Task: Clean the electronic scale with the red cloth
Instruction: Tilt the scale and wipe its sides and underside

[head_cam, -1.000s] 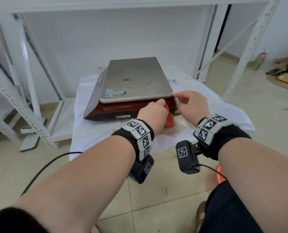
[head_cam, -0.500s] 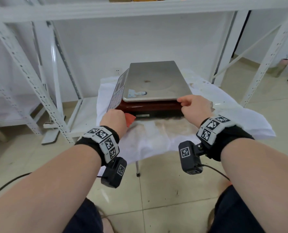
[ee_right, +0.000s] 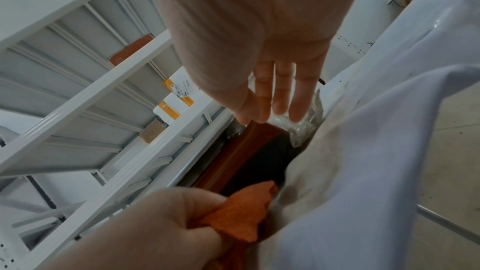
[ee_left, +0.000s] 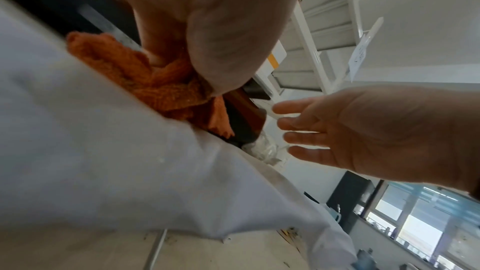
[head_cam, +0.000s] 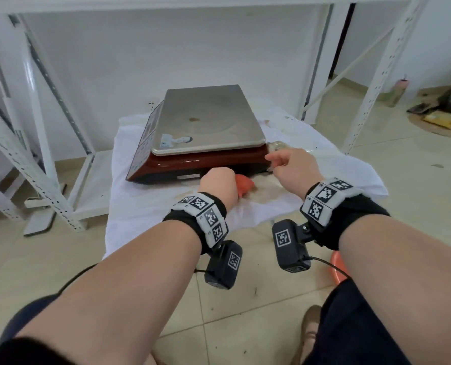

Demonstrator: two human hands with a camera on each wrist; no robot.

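The electronic scale (head_cam: 206, 143), dark red with a steel weighing pan, sits on a white sheet (head_cam: 145, 204). My left hand (head_cam: 217, 184) grips the bunched red cloth (head_cam: 244, 184) against the scale's near side wall, right of its middle. The wrist views show the cloth (ee_left: 155, 87) (ee_right: 244, 213) bunched in that hand's fingers, against the scale's dark lower edge (ee_right: 262, 159). My right hand (head_cam: 288, 165) hovers at the scale's near right corner with fingers (ee_right: 280, 98) straight and slightly spread, holding nothing. A small brown stain marks the pan (head_cam: 193, 119).
White metal shelving (head_cam: 29, 143) stands left, behind and right of the scale. Crumpled clear plastic (ee_right: 306, 128) lies at the scale's right corner. The sheet shows brownish stains near the cloth. A black cable (head_cam: 71, 283) runs over the tiled floor.
My left hand has carried the cloth back to the right along the scale's near side, from its left end toward the middle. My right hand stays by the right corner.
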